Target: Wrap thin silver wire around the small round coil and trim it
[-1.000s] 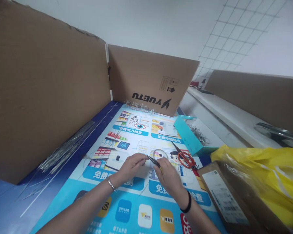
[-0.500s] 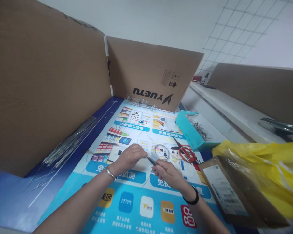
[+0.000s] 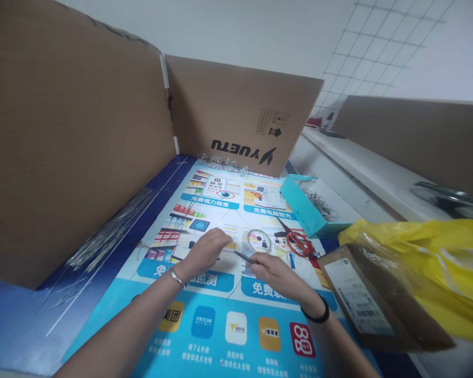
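My left hand [image 3: 208,249], with a silver bangle at the wrist, has its fingers pinched together over the poster. A fine wire [image 3: 239,214] shows faintly near those fingers; its grip point is hidden. My right hand [image 3: 271,270], a black band on its wrist, is closed around a slim pointed metal tool [image 3: 242,256], whose tip points toward my left fingertips with a small gap between. Just beyond my right hand lies a round wire coil [image 3: 247,242]. To its right are scissors with red handles [image 3: 299,244].
Straight wires [image 3: 106,236] lie in a bundle at left along a tall cardboard panel [image 3: 82,131]. Small clear pieces [image 3: 224,161] line the back panel. A teal box [image 3: 303,210] holds tangled wire bits. A brown parcel [image 3: 358,299] and yellow bag [image 3: 418,252] crowd the right.
My hands have drawn slightly apart; the tool's tip has come away from my left fingertips and tilted flatter. The whole view has shifted a little.
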Available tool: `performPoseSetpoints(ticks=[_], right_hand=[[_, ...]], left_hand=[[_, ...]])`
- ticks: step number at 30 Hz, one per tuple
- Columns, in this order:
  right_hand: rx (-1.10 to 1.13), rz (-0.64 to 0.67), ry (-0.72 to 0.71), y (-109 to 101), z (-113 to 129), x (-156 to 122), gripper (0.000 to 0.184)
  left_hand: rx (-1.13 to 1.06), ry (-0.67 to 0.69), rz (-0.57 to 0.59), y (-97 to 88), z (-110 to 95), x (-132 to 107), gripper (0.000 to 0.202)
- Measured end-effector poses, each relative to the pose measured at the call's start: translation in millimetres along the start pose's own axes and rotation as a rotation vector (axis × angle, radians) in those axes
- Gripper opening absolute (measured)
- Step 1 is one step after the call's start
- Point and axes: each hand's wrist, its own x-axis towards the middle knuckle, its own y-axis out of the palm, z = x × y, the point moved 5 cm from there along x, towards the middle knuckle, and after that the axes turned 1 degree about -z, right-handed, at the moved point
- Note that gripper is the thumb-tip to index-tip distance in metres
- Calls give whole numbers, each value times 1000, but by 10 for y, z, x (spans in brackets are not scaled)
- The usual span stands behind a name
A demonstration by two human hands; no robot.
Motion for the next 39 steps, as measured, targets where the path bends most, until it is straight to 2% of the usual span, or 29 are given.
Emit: performPoseSetpoints(ticks=[3,6,8,11,13,16,19,22,24,26,28,31,35,37,39], right_hand=[[-387,-83,49,-310,-123,-103,28],[-649,-115,258,-571,-426,-268,31],[-735,-99,386,-664,-629,-383,33],[-777,-85,479,-705,-805,-495,31],[-801,-86,491,-694,-819,-516,30],[-836,-117,447,-639,-687,-460,36],[-728,-220,335,-516,-436,-309,34],[-336,-259,142,-292,-193,-99,40],[-136,-276,85,-173,-113,20,41],[29,-327,82,-121,-110,101,27],[141,-367,111,-110,-163,147,23],[240,-398,162,-118,-268,172,32],[358,-434,199,-90,-338,170,34],[389,-448,214,-61,-339,165,33],[402,-456,229,-40,-328,155,32]], left_hand=[[-181,-299,-66,-49,137,1,21],[-385,-518,-137,-68,210,-19,21],[-493,-576,-182,-68,215,-24,21],[-620,-617,-214,-43,203,-26,21],[-688,-641,-210,-15,191,-28,22],[-764,-678,-169,39,160,-34,24],[-803,-716,-81,104,100,-41,26],[-784,-714,10,144,10,-38,27],[-748,-705,57,155,-41,-36,27],[-722,-702,76,159,-66,-37,28],[-722,-708,41,148,-54,-41,27],[-762,-735,-102,118,24,-59,24],[-828,-777,-259,123,128,-90,20],[-809,-804,-260,153,139,-94,20],[-747,-831,-202,201,115,-91,18]])
